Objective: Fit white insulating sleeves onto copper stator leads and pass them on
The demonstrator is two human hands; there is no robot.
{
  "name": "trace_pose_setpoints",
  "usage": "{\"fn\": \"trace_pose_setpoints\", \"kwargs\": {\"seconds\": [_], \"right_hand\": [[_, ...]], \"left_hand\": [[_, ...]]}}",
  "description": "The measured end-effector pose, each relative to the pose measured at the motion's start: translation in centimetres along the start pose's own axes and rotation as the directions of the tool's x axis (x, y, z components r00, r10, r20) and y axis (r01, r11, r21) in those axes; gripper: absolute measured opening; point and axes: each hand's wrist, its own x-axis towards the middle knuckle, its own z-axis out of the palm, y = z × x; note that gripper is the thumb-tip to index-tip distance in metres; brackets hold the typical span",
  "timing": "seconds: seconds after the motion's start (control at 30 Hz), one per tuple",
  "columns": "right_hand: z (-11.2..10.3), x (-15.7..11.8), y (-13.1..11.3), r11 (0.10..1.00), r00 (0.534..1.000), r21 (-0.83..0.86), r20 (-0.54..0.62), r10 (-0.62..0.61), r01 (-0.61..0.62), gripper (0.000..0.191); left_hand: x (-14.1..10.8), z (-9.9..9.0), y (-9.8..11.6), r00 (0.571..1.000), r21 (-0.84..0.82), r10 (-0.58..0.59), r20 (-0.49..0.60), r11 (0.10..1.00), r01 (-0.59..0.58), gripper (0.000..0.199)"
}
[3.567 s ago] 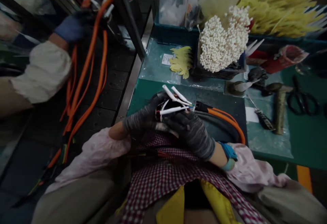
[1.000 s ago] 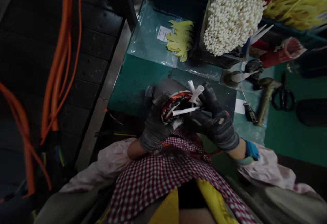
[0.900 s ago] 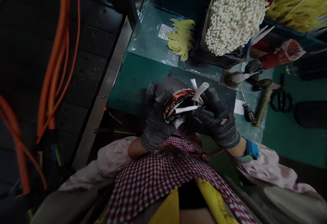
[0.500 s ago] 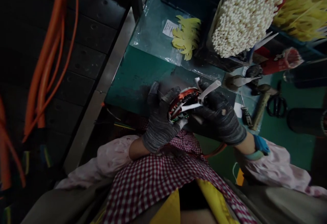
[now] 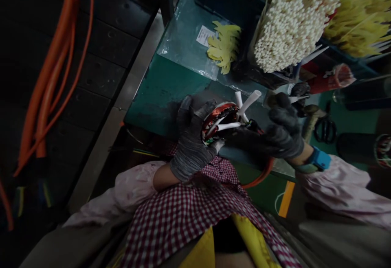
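Note:
In a grey knitted glove, my left hand (image 5: pixel 195 137) is closed round the side of a motor stator (image 5: pixel 218 115), a ring with copper-red windings. White sleeves (image 5: pixel 249 102) stick up out of the stator, and one white sleeve (image 5: pixel 228 126) lies across its opening. Dark wires (image 5: pixel 254 126) run off its right side. My right hand (image 5: pixel 284 127), also gloved, is apart from the stator, to its right, beside a small bottle with a white nozzle (image 5: pixel 297 98). Its fingers are somewhat blurred but look parted, and nothing shows in them.
A hammer (image 5: pixel 310 123) and black-handled scissors (image 5: pixel 325 130) lie at the right. Another stator in a dark cylinder (image 5: pixel 356 148) is farther right. Behind are yellow strips (image 5: pixel 225 46) on plastic film, bundled white tubes (image 5: pixel 293 27) and a red roll (image 5: pixel 331 80). Orange cables (image 5: pixel 53 72) hang left.
My right hand has come off the stator's white sleeves and moved right, towards the bottle and tools. My left hand still holds the stator in nearly the same place.

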Motion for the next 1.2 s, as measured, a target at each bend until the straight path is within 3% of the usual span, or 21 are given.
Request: {"fn": "trace_pose_setpoints", "kwargs": {"seconds": [0.07, 0.13, 0.17, 0.3, 0.43, 0.6, 0.8, 1.03, 1.1, 1.2], "right_hand": [[0.2, 0.9, -0.4, 0.969, 0.97, -0.037, -0.006, -0.245, 0.244, 0.038], [0.7, 1.8, -1.4, 0.918, 0.92, -0.081, -0.026, -0.392, 0.389, 0.052], [0.9, 2.2, -1.9, 0.922, 0.924, -0.09, -0.041, -0.381, 0.376, 0.06], [1.3, 2.9, -3.5, 0.992, 0.995, -0.084, -0.024, -0.094, 0.091, 0.077], [1.5, 2.8, -2.8, 0.997, 0.994, -0.072, 0.106, 0.038, -0.031, 0.081], [2.9, 2.1, -0.9, 0.989, 0.982, 0.044, 0.131, 0.137, -0.144, 0.09], [3.2, 1.6, -0.4, 0.993, 0.982, 0.048, 0.161, 0.098, -0.107, 0.077], [3.2, 0.1, -0.3, 0.999, 0.979, 0.03, 0.203, -0.018, 0.012, 0.037], [3.7, -0.5, -0.3, 1.0, 0.983, 0.022, 0.184, -0.015, 0.011, 0.04], [4.4, -0.9, -0.8, 0.994, 0.985, -0.035, 0.135, 0.106, -0.103, 0.058]], "left_hand": [[0.1, 0.1, 0.1, 1.0, -0.002, 0.002, -0.002, 1.0, -0.002, 0.109], [0.2, 0.1, 0.2, 1.0, -0.002, 0.008, -0.006, 1.0, -0.009, 0.107], [0.2, 0.1, 0.3, 1.0, -0.004, 0.016, -0.013, 1.0, -0.016, 0.107], [0.2, 0.2, 0.6, 1.0, -0.005, -0.005, -0.01, 1.0, 0.005, 0.103], [0.1, 0.3, 0.8, 1.0, 0.048, 0.024, -0.008, 0.999, -0.023, 0.102], [0.0, 0.3, 1.0, 0.999, 0.046, 0.019, -0.026, 0.999, -0.018, 0.109], [-0.2, 0.3, 0.9, 0.999, -0.024, 0.0, -0.048, 1.0, -0.001, 0.113], [-0.4, -0.1, 0.5, 1.0, -0.014, 0.017, -0.002, 1.0, -0.018, 0.107], [-0.4, -0.3, 0.7, 0.999, -0.012, 0.034, 0.013, 0.999, -0.034, 0.103], [-0.3, -0.3, 0.8, 0.998, -0.004, 0.065, 0.015, 0.998, -0.065, 0.101]]}}
